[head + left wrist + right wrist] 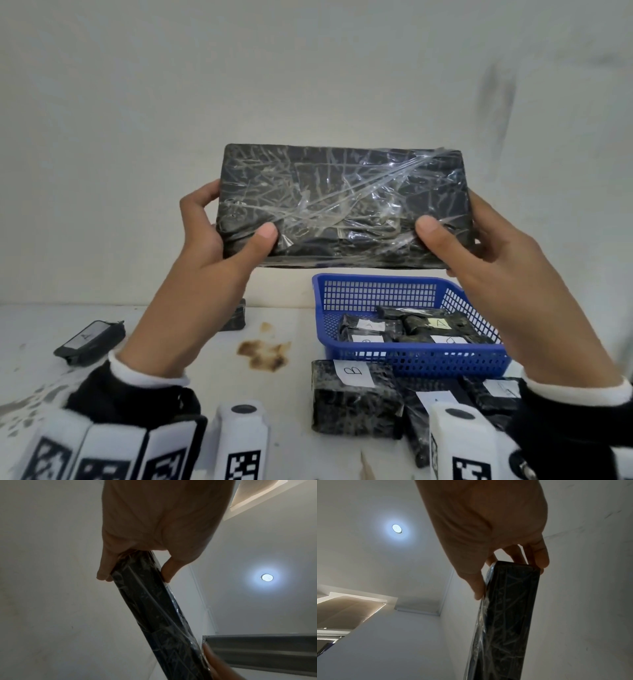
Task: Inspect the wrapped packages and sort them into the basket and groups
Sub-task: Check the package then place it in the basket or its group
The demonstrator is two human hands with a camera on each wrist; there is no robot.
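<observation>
I hold a large flat black package [342, 202] wrapped in crinkled clear film, raised upright in front of the wall above the table. My left hand [219, 236] grips its left end, thumb on the near face and fingers behind. My right hand [479, 240] grips the right end the same way. No label shows on the face toward me. The left wrist view shows the package [154, 608] edge-on under my left hand [137, 566]. In the right wrist view the package [508, 615] hangs edge-on beneath my right hand [508, 574].
A blue mesh basket [411, 359] at right holds several small black packages with white labels. In front of it lie a package marked B [352, 397] and others [489, 394]. A labelled package [89, 342] lies at left, another [236, 315] behind my left forearm. A brown stain [263, 353] marks the table.
</observation>
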